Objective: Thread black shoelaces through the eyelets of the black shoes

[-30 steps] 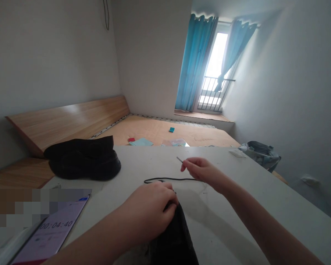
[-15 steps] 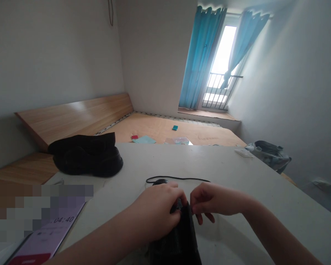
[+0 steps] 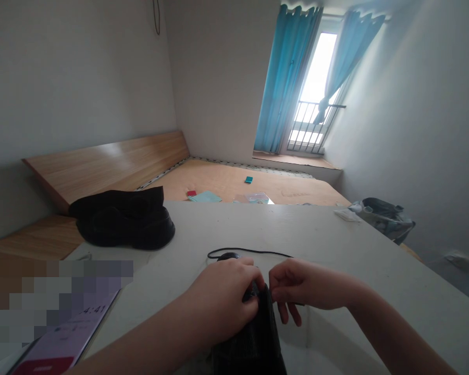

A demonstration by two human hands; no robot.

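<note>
A black shoe (image 3: 254, 338) stands on the white table (image 3: 336, 245) right in front of me, toe pointing away. My left hand (image 3: 226, 297) is closed over its upper, gripping it. Just to the right, my right hand (image 3: 300, 286) pinches something small at the shoe's top edge, thumb and forefinger together; what it pinches is too small to see clearly. A black shoelace (image 3: 250, 253) runs out from the shoe across the table beyond both hands. A second black shoe (image 3: 125, 221) lies on the table's far left.
A phone (image 3: 62, 338) showing a running timer lies at the near left. A wooden bed frame (image 3: 226, 182) with small coloured items on it lies behind the table. A grey bag (image 3: 383, 216) sits at the right. Blue curtains (image 3: 285, 78) flank the window.
My right hand, raised a second ago with the lace tip in its fingers, has come down to the shoe beside my left hand and stays there pinching. The lace on the table shifted slightly.
</note>
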